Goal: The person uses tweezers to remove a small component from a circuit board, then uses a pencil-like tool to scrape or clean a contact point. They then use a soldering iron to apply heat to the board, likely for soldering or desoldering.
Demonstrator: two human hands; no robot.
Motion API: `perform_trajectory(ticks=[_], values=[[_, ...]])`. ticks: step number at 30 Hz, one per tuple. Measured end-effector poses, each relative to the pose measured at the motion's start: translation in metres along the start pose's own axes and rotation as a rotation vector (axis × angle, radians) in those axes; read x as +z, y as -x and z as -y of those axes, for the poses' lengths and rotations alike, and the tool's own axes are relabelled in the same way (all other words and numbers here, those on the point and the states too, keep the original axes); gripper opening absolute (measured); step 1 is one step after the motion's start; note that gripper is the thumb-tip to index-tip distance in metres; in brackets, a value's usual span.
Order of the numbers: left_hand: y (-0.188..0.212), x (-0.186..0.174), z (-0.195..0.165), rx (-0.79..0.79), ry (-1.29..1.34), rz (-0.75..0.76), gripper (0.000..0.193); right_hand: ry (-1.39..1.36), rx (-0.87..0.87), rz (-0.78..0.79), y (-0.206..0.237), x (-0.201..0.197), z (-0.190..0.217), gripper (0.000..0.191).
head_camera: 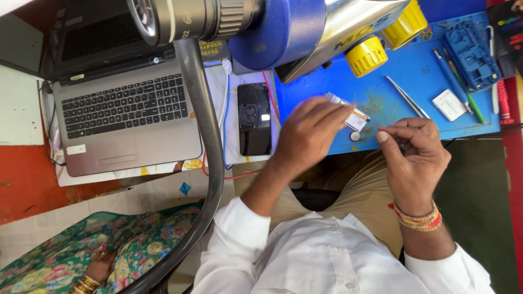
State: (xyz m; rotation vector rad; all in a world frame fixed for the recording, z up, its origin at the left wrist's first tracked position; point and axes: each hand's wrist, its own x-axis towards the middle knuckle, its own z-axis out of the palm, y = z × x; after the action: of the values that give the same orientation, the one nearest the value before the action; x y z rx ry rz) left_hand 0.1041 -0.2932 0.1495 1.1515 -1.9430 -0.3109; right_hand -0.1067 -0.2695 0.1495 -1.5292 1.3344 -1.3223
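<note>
My left hand (308,136) reaches over the blue work mat (403,76), and its fingertips hold a small white and orange card-like part (357,118) at the mat's front edge. A little to the right, my right hand (417,158), with bangles at the wrist, has thumb and forefinger pinched together on something very thin and small (379,126); I cannot make out what it is. A small round silver piece (354,136) lies on the mat just below the card-like part.
A black phone (254,118) lies face up left of my hands, beside an open laptop (122,117). A microscope head (261,22) hangs above. Tweezers (406,97), a white chip card (449,104), a green pen (463,90) and a blue plastic frame (469,51) lie on the mat. Another person's hand (101,265) rests lower left.
</note>
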Motion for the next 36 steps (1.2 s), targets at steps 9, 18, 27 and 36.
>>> perform_trajectory(ticks=[9,18,27,36], values=[[0.060,0.032,-0.068,-0.698,1.013,-0.276,0.016,-0.318,0.280,0.039,0.038,0.018,0.021,0.019],[0.081,0.034,-0.079,-0.642,0.987,-0.374,0.010,-0.444,0.236,0.073,0.073,0.022,0.023,0.021],[0.083,-0.010,-0.098,-0.307,0.331,-0.191,0.005,-0.151,0.164,0.260,0.065,-0.007,0.040,0.011],[0.094,-0.013,-0.106,-0.229,0.249,-0.187,0.007,-0.308,0.203,0.364,0.073,-0.010,0.044,0.006]])
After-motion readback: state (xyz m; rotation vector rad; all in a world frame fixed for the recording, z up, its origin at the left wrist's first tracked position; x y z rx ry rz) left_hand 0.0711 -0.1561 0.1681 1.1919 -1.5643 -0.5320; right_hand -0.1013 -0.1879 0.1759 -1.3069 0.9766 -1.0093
